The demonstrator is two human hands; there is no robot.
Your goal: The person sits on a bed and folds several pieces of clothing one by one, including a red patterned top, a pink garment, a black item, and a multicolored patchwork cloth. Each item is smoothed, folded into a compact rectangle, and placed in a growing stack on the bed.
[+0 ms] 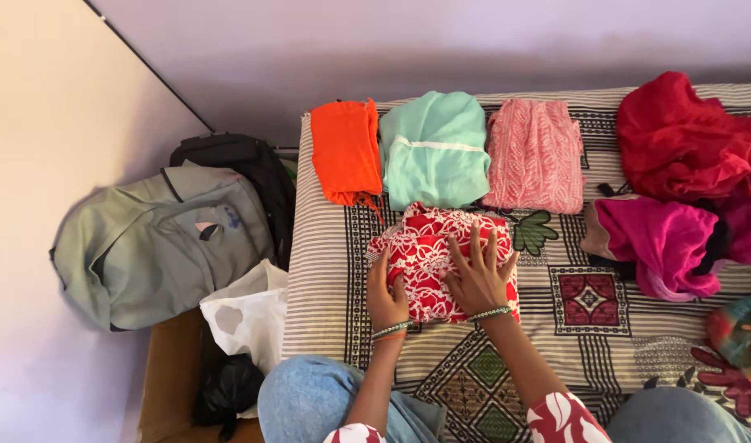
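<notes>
You've got your right hand (478, 275) spread flat, fingers splayed, on the folded red-and-white printed cotton garment (429, 246) lying on the striped patterned bedsheet (326, 287), your left hand (385, 295) cupping its left edge, just below the folded orange (345, 152), mint green (435, 148) and pink pieces (535, 154).

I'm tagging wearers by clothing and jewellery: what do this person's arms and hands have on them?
Both forearms are bare. The left hand and the right hand each have a thin green beaded bracelet at the wrist, the left with a reddish band beside it. Short red sleeves with a white leaf print show at the upper arms.
</notes>
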